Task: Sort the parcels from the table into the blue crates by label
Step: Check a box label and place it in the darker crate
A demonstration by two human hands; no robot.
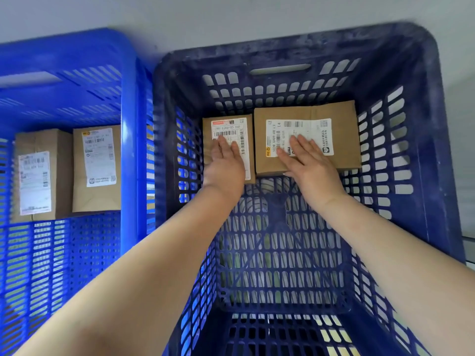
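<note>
Both my arms reach down into the dark blue crate. At its far end two brown parcels lie side by side on the floor. My left hand rests flat, fingers straight, on the small parcel with a white label. My right hand lies flat on the larger parcel, partly covering its white label. Neither hand curls around anything.
A brighter blue crate stands directly to the left, touching the dark one. Two more labelled brown parcels sit in it. A pale wall runs behind both crates. The near half of the dark crate's slotted floor holds nothing.
</note>
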